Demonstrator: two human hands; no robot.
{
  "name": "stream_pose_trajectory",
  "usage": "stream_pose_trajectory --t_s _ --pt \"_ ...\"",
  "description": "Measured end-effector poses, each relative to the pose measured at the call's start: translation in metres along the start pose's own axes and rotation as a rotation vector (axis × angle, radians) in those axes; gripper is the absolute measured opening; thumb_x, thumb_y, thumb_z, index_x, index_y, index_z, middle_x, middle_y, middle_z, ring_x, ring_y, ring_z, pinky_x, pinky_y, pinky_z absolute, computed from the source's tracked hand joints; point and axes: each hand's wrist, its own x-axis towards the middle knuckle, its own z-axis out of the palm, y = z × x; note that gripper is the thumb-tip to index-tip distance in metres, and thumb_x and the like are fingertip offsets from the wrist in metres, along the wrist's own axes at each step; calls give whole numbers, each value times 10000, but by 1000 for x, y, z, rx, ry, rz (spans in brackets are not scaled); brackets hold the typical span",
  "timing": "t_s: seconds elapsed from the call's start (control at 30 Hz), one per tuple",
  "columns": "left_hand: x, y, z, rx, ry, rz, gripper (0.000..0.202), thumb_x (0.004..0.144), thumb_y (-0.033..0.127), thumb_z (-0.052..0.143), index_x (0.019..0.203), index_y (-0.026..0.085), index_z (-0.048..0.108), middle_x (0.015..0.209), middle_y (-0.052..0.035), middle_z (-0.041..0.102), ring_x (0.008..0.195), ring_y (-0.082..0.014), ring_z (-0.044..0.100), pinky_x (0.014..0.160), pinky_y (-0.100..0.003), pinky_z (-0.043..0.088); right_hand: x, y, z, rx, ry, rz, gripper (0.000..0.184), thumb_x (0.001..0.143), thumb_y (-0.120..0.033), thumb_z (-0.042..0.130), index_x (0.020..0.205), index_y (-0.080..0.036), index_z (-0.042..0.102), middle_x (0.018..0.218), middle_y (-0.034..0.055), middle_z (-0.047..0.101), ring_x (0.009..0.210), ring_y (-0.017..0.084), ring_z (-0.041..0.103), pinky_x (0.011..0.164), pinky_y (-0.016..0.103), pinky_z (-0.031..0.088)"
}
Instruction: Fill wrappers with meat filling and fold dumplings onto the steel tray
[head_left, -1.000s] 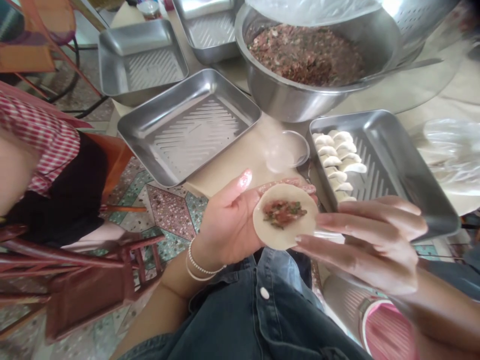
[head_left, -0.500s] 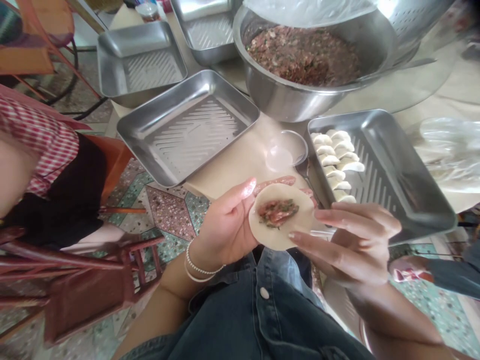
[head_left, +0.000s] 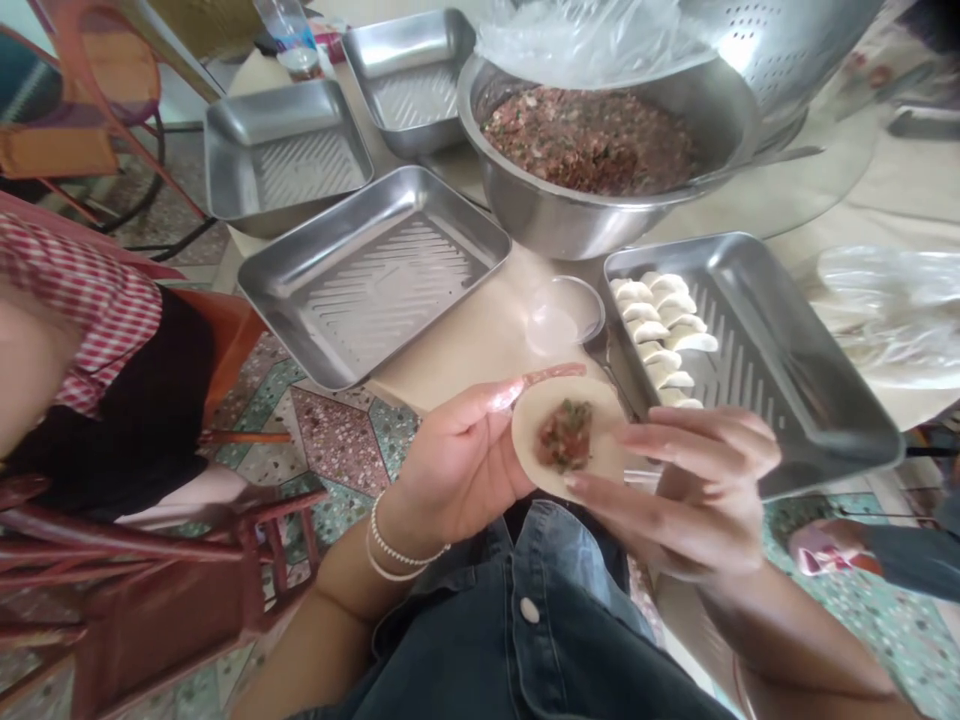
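A round dumpling wrapper [head_left: 531, 440] lies on the fingers of my left hand [head_left: 469, 460], whose thumb is at its left edge. On the wrapper sits a lump of minced meat filling [head_left: 568, 435] with green bits. My right hand [head_left: 697, 490] grips the wrapper's right edge with its fingers, and that side looks slightly lifted. Just beyond my right hand, a metal tray [head_left: 757, 330] holds rows of folded dumplings [head_left: 660, 325]. A small clear bowl [head_left: 564, 315] rests on the table ahead, beside a dark utensil handle.
A large steel bowl [head_left: 555, 215] of meat filling stands at the back, partly under clear plastic. More metal trays [head_left: 375, 290] stand to the left. A plastic bag [head_left: 892, 310] lies at right. Another person sits at left by a red wooden chair [head_left: 161, 615].
The wrapper's right side has been drawn inward by my right hand, so it looks narrower. The filling appears more bunched. The whole view has shifted slightly.
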Motion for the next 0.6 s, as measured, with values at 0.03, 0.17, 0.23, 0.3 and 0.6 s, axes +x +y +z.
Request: stream_pose_trajectory --t_s 0.03,0.17,0.23,0.3,0.6 --pt "0 2 0 -10 -9 -10 403 886 299 439 1188 90 606 1139 -116 683 1046 -212 639 913 -317 493 2 2 -2 30 14 19 138 812 -204 687 812 -335 730 944 -25 616 888 170 558 721 352 393" --pt "-1 9 -1 -50 12 -15 380 873 285 459 1133 77 643 1103 -119 702 1070 -225 636 941 -323 493 6 9 -8 69 7 74 193 787 -179 681 929 -300 731 958 22 612 915 218 569 729 389 428" --pt "-1 10 2 -57 3 -13 374 866 272 468 1124 70 649 1086 -120 708 1062 -213 642 935 -297 497 7 9 -7 61 13 59 289 789 -194 693 1041 -334 707 975 19 617 915 219 572 728 390 424" --pt "-1 10 4 -62 -20 -11 381 859 260 479 1140 61 640 1091 -116 708 1052 -193 647 935 -273 499 10 7 -4 55 20 0 314 799 -215 701 1071 -373 690 992 3 622 916 205 571 717 379 418" --pt "-3 13 5 -63 15 -7 361 863 261 469 1123 87 650 997 -87 722 1006 -201 661 919 -290 507 21 2 -8 -22 -32 19 97 820 -232 711 785 -322 718 891 -25 605 850 148 550 692 340 400"
